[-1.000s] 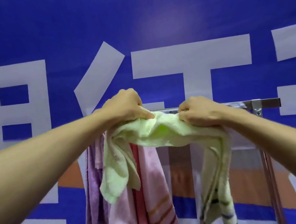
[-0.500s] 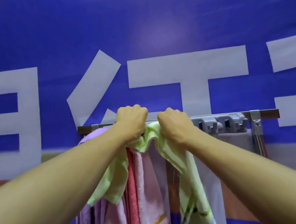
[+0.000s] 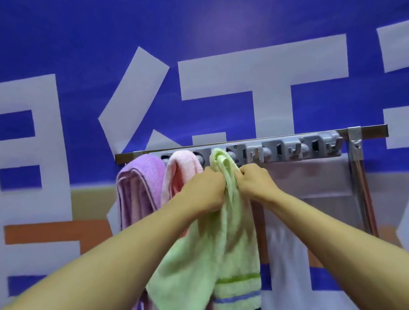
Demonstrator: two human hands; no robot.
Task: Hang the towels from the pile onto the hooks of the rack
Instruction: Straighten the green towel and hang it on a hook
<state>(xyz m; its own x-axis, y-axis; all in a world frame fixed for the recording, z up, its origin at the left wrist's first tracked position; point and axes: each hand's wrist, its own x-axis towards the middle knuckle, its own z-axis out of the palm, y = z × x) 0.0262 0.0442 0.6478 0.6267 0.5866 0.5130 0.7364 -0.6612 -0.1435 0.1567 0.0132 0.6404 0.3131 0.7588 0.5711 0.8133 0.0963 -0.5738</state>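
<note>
Before a blue banner (image 3: 184, 18), a rack (image 3: 370, 132) is being filled — purple towel (image 3: 140, 181) and pink towel (image 3: 182, 167) hung, green towel (image 3: 232, 240) being clutched by left hand (image 3: 206, 190) and right hand (image 3: 255, 181); three hooks (image 3: 293, 149) bare.

Centre frame, both hands, left (image 3: 206, 190) and right (image 3: 254, 181), grip the green towel (image 3: 217, 262) hanging from the rack (image 3: 286, 146).

The blue banner (image 3: 209, 15) bears a large white "行" (image 3: 262, 65); neighbouring characters are cut off.
</note>
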